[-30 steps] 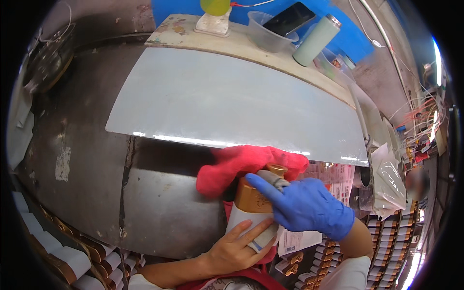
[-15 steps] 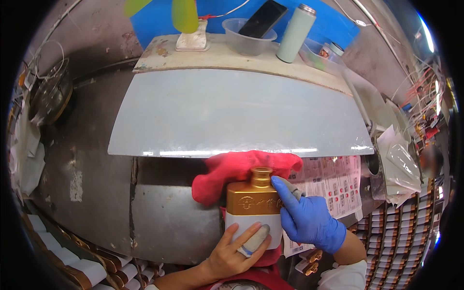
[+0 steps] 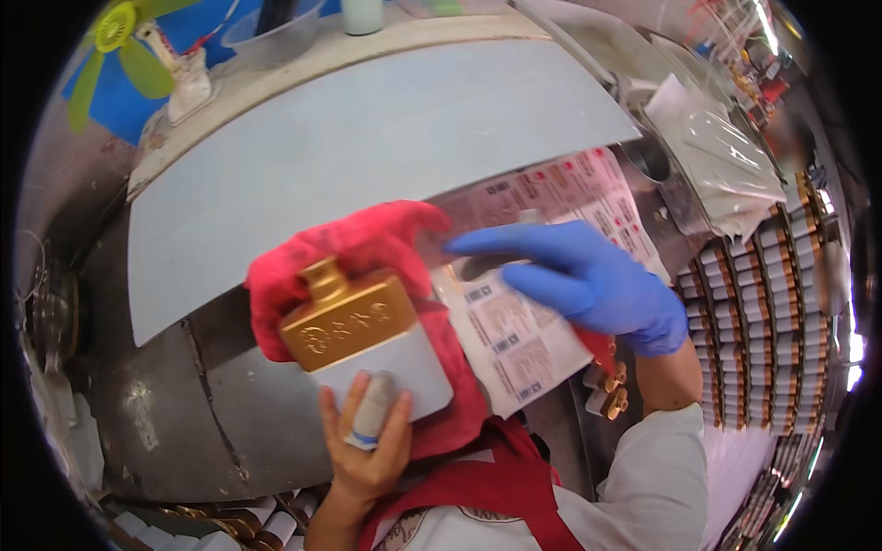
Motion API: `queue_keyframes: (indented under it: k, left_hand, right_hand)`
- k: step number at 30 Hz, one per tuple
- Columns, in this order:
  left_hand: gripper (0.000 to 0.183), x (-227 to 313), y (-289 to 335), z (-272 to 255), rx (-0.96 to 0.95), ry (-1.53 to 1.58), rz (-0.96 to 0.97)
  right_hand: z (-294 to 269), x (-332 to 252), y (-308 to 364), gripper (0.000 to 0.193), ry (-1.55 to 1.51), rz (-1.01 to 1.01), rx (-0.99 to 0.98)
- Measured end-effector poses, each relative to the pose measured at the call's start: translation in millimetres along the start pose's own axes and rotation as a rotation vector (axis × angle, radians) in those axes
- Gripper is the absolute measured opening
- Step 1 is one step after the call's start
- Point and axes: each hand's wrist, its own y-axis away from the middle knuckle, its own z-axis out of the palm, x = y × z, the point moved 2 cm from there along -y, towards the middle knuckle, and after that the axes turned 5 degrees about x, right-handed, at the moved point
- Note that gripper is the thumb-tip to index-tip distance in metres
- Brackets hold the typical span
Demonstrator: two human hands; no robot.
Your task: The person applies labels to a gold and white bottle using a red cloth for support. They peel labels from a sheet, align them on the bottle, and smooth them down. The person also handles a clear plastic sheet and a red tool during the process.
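My left hand (image 3: 367, 441), bare with a taped finger, holds a flat bottle (image 3: 363, 335) upright; the bottle has a gold upper half, a gold cap and a pale grey lower half. A red cloth (image 3: 367, 243) lies bunched behind and under the bottle. My right hand (image 3: 588, 280), in a blue glove, reaches over a sheet of printed labels (image 3: 514, 335) to the right of the bottle, its fingers stretched toward the cloth. Whether it grips a label is hidden.
A pale grey work board (image 3: 367, 156) spans the middle. A small green fan (image 3: 138, 46) and a clear bowl (image 3: 276, 32) stand at the back. Clear plastic bags (image 3: 717, 156) lie at right. Rows of small bottles (image 3: 772, 312) fill the right side, more at lower left (image 3: 220, 523).
The view has swung left and closer. My left hand has tilted the bottle leftward. My gloved right hand has left the bottle and moved up and right over the label sheet.
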Motion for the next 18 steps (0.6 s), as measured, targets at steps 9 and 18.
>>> queue_keyframes:
  k: [9,18]
  left_hand:
    - [0.035,12.0,-6.0,3.9,0.041,-0.011,0.02]
    - [0.042,17.6,-6.8,5.6,0.059,-0.057,0.026]
  right_hand:
    - [-31.4,199.1,207.1,0.02,-0.194,0.496,0.889]
    - [-87.0,206.5,184.8,0.029,0.382,0.432,1.065]
